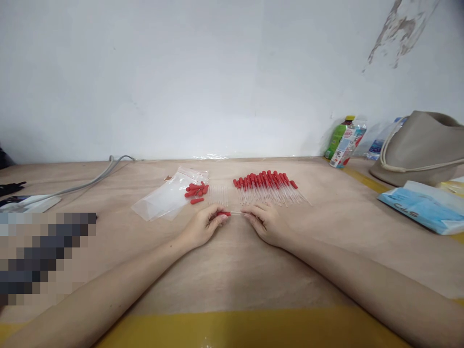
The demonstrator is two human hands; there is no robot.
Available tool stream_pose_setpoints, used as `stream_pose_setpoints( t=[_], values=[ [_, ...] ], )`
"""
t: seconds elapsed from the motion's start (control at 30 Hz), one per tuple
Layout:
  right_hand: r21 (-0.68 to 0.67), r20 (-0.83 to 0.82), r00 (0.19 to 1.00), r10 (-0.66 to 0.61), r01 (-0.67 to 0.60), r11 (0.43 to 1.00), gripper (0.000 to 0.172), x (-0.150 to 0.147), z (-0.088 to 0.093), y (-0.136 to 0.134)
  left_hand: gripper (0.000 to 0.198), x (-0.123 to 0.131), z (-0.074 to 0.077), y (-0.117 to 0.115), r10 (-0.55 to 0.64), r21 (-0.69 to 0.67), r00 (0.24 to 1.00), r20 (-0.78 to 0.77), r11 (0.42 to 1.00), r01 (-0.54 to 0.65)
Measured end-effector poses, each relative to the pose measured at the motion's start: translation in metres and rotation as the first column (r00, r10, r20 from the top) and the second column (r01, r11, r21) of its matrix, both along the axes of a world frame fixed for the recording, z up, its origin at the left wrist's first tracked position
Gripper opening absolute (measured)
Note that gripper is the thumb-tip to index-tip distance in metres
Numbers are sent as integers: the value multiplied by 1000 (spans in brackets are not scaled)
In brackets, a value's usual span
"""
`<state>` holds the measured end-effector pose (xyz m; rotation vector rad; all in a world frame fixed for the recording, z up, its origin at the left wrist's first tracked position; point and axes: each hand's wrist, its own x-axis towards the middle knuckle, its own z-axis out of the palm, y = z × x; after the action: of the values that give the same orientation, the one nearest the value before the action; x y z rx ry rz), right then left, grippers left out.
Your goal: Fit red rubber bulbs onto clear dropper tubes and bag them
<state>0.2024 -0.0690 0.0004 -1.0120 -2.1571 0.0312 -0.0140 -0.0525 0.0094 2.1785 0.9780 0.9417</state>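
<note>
My left hand point(203, 224) pinches the red rubber bulb point(224, 213) of a dropper, and my right hand point(264, 221) pinches the clear tube point(237, 213) joined to it. Both hands rest on the brown table point(232, 270), fingertips facing each other. Just beyond them lies a row of several finished droppers with red bulbs point(266, 182). To the left of that row sit several bare clear tubes point(217, 194) and a small heap of loose red bulbs point(195, 191) on clear plastic bags point(165, 198).
A grey cable point(90, 182) runs along the back left. Bottles point(344, 142) stand at the back right beside a beige bag point(422, 147) and a blue-and-white packet point(422, 205). A yellow strip point(235, 328) edges the table's near side. A blurred patch covers the left.
</note>
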Motion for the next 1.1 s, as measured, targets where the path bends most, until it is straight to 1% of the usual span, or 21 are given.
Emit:
stream_pose_setpoints(
  t=[0.07, 0.13, 0.27, 0.4, 0.5, 0.6, 0.8, 0.9, 1.0, 1.1],
  values=[
    [-11, -3, 1000, 5, -5, 1000, 23, 0, 0, 1, 20, 1, -4, 1, -34, -72, 995, 90, 997, 41],
    [-17, -9, 1000, 16, -16, 1000, 22, 1, 0, 1, 19, 2, -6, 2, -53, -118, 988, 143, 991, 70],
    [-3, -17, 999, 47, -47, 999, 21, 2, -2, 3, 19, 3, -8, 2, -49, -175, 990, 134, 982, 73],
    [-8, -15, 997, 77, -78, 997, 20, 3, -3, 6, 19, 2, -8, 1, -50, -180, 992, 119, 981, 71],
    [-31, -13, 995, 102, -103, 994, 18, 4, -2, 9, 19, 0, -8, -1, -64, -156, 994, 92, 985, 78],
    [-34, 25, 994, 103, -103, 994, 17, 5, 0, 10, 18, 0, -8, -2, -70, -127, 996, 54, 989, 76],
    [51, 150, 989, 6, -13, 999, 21, 3, 3, 5, 22, 1, -5, -2, -32, -101, 999, -31, 994, 29],
    [55, 168, 986, -9, 0, 998, 21, -1, 2, 2, 22, 1, -4, -3, 3, -19, 994, -109, 1000, -5],
    [8, 173, 985, 2, -3, 1000, 23, -4, 3, 0, 19, 1, -3, -4, 21, 88, 986, -165, 996, -6],
    [-48, 194, 981, 12, -3, 999, 26, -7, 5, -2, 18, 1, -3, -5, 21, 139, 982, -188, 990, 6]
  ],
)
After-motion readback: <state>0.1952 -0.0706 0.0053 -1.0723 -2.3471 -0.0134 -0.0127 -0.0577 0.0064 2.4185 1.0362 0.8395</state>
